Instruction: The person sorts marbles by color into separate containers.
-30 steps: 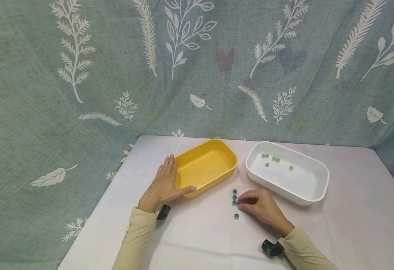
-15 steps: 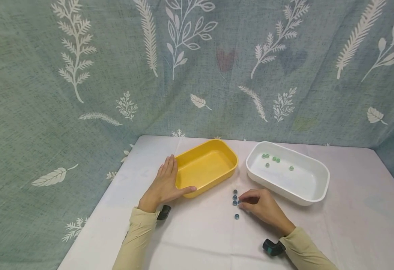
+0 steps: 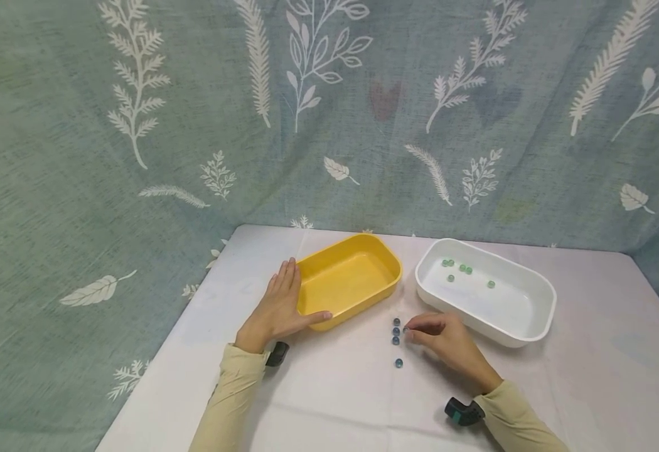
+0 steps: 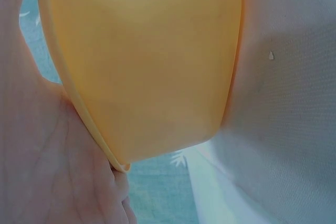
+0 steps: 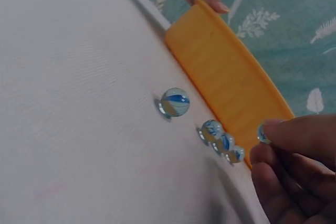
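With thumb and fingertips, my right hand (image 3: 445, 342) pinches a glass marble (image 5: 262, 133), mostly covered by the fingers in the right wrist view. Just left of it, several clear marbles with blue swirls stand in a short row, among them a marble (image 3: 396, 331). A lone marble (image 5: 175, 102) lies apart, nearer the front. My left hand (image 3: 275, 307) rests on the left end of a yellow tray (image 3: 358, 301), fingers straight along the rim and thumb spread on the near side. No marbles show inside the yellow tray.
At the right stands a white tray (image 3: 476, 326) holding several green marbles (image 3: 462, 268). Both trays sit on a white-covered table (image 3: 329, 402). A patterned green curtain (image 3: 250, 125) hangs behind the table and along its left side.
My right hand has picked up a marble from beside the row and shifted slightly away from it. The left hand stays on the yellow tray. The head view has turned slightly.
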`<state>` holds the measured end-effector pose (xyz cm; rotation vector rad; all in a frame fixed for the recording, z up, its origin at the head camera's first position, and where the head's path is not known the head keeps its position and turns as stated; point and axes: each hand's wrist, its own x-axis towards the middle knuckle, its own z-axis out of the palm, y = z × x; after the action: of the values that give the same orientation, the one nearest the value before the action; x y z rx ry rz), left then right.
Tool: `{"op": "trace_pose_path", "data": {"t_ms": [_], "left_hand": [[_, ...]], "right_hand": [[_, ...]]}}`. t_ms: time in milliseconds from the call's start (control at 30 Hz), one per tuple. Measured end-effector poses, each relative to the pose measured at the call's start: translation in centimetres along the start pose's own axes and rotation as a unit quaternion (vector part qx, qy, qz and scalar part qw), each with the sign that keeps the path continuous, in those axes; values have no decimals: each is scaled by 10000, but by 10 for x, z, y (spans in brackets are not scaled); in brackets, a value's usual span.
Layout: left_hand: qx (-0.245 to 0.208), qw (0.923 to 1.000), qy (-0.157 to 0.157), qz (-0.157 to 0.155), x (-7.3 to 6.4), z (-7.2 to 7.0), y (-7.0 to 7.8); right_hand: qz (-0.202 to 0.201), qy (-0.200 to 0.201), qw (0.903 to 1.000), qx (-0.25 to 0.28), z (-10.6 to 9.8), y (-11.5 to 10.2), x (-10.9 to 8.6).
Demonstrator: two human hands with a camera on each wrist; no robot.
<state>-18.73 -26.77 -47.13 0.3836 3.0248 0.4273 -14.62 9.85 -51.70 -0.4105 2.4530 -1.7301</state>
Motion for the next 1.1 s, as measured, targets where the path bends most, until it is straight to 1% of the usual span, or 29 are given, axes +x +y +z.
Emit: {"op": "trace_pose_path", "data": {"t_ms": [100, 200, 300, 400, 533, 800, 900, 1033, 1100], "left_hand": [[7, 10000, 31, 15, 0, 0, 0], [16, 10000, 61, 38, 0, 0, 0], [41, 9999, 96, 53, 0, 0, 0], [74, 9999, 100, 44, 0, 0, -1], [57, 10000, 63, 20, 0, 0, -2], [36, 10000, 67, 32, -2, 0, 0], [21, 10000, 79, 44, -2, 1, -1], [25, 10000, 64, 54, -2, 2, -2], [36, 10000, 46, 19, -1, 2, -2]], "right_hand": [[10, 79, 10000, 20, -2, -3, 1], [-84, 170, 9998, -34, -4, -7, 3], [-218, 275, 9994, -28, -4, -12, 8], [-420, 343, 9985, 99, -4, -18, 14], [-669, 358, 9969, 189, -6, -26, 23], [-631, 359, 9973, 84, -6, -42, 41], [-715, 397, 9966, 41, -5, -48, 49], [-817, 382, 9957, 203, -5, -58, 61], [-818, 321, 9954, 375, -4, -63, 67]]}}
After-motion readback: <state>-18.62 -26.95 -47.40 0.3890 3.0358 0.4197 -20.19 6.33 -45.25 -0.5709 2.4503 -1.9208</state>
